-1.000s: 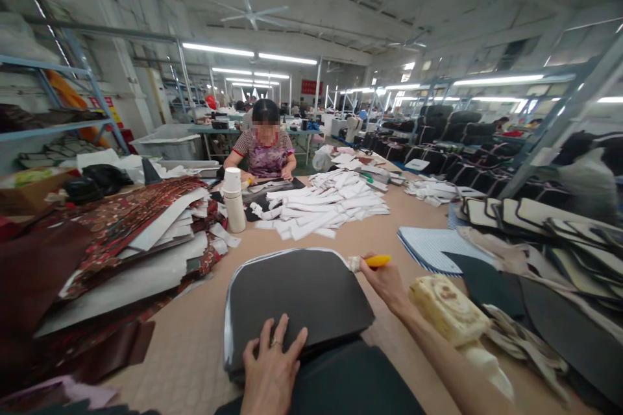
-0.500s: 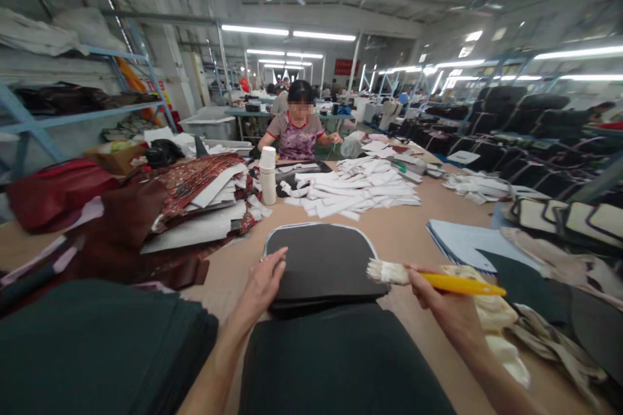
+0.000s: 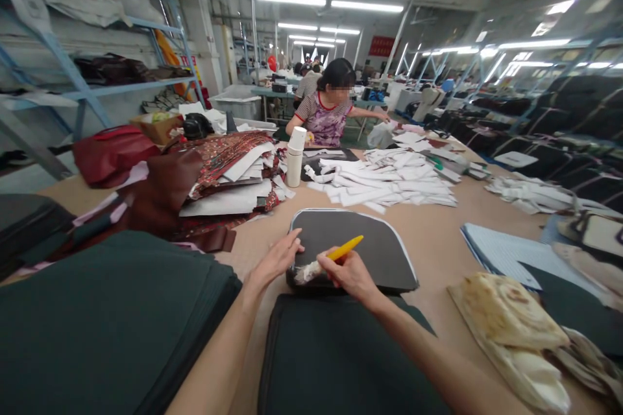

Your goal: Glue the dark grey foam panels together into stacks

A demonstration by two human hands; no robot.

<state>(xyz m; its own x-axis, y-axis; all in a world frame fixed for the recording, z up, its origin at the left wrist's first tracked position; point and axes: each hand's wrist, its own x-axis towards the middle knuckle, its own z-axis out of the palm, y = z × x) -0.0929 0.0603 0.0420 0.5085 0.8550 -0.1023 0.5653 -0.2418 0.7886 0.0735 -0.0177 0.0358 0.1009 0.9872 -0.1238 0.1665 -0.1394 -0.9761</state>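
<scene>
In the middle of the table lies a stack of dark grey panels [image 3: 360,246] with rounded far corners and a pale edge. My left hand [image 3: 278,259] rests on the stack's left edge, fingers stretched out. A yellow-handled paintbrush [image 3: 346,248] is gripped in my right hand [image 3: 348,272], its whitish bristles at the near left corner of the top panel. Closer to me is a pile of dark green fabric pieces [image 3: 341,356], and a larger green pile [image 3: 107,318] lies to the left.
White strips [image 3: 389,178] are heaped beyond the panels, beside stacked paper cups [image 3: 294,159]. Patterned red material [image 3: 228,159] is piled at left. A glue-crusted block [image 3: 509,311] sits at right. A co-worker [image 3: 331,107] is across the table, one arm stretched sideways.
My right hand has carried the brush from the panel's right edge across to its near left corner. The view has turned left. The co-worker has reached an arm out sideways.
</scene>
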